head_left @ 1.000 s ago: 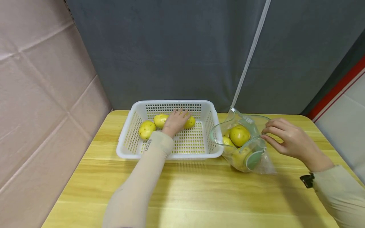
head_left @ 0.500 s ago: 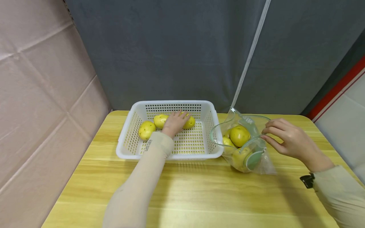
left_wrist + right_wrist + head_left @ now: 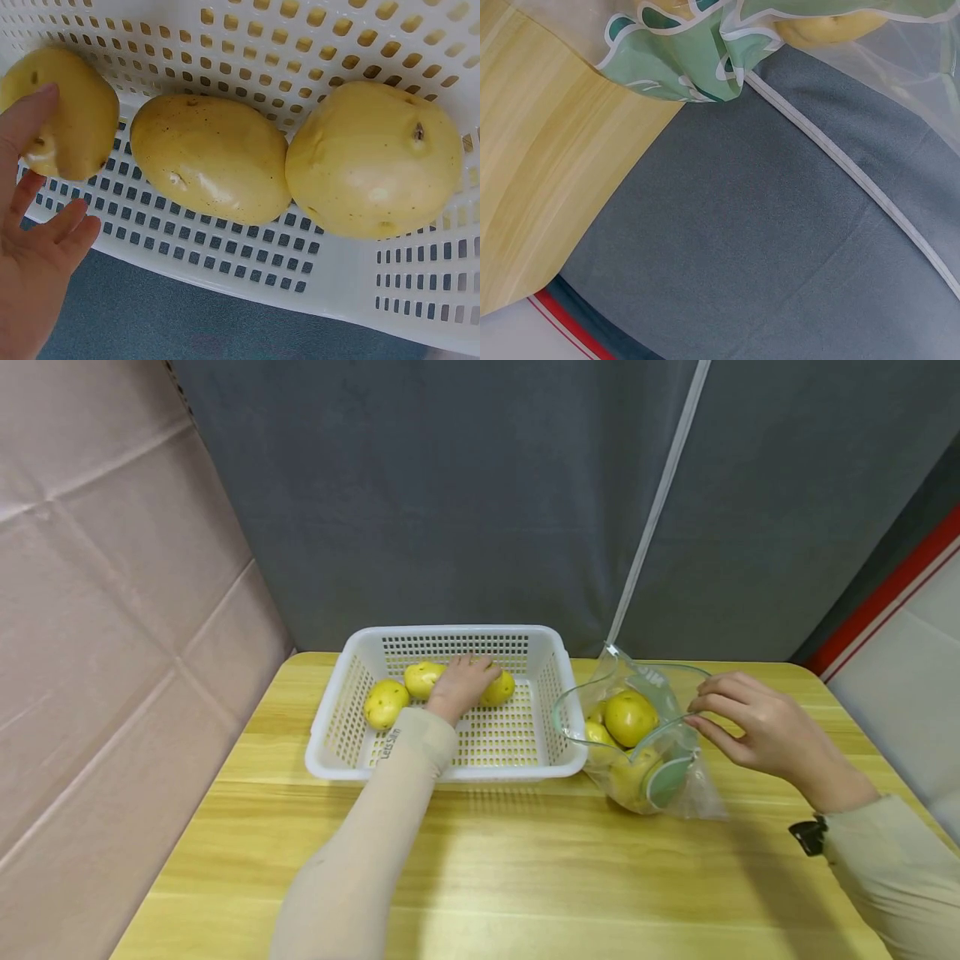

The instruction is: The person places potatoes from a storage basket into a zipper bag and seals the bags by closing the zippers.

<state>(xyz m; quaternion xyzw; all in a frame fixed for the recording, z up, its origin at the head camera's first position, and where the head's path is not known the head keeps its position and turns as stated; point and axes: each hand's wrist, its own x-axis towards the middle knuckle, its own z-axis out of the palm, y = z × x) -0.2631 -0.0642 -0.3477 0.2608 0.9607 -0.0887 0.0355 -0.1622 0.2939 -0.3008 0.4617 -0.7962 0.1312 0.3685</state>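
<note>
My left hand (image 3: 461,687) is inside the white plastic basket (image 3: 446,772), its fingers curled over the rightmost potato (image 3: 498,687). In the left wrist view, the thumb lies on top of that potato (image 3: 79,105) and the fingers bend along its side. Two other potatoes lie in the basket: one in the middle (image 3: 422,678) and one at the left (image 3: 386,703). My right hand (image 3: 776,731) pinches the rim of a clear plastic bag (image 3: 693,681) with green print and holds its mouth wide. Several potatoes (image 3: 632,718) are in the bag. The right wrist view shows no hand.
Basket and bag stand side by side near the back of a wooden table (image 3: 525,868). The bag's mouth overlaps the basket's right rim. A grey curtain (image 3: 450,502) hangs behind, and a pink cloth wall (image 3: 112,635) runs along the left.
The left fingers have curled further down over the rightmost potato. The right hand and the bag have hardly moved.
</note>
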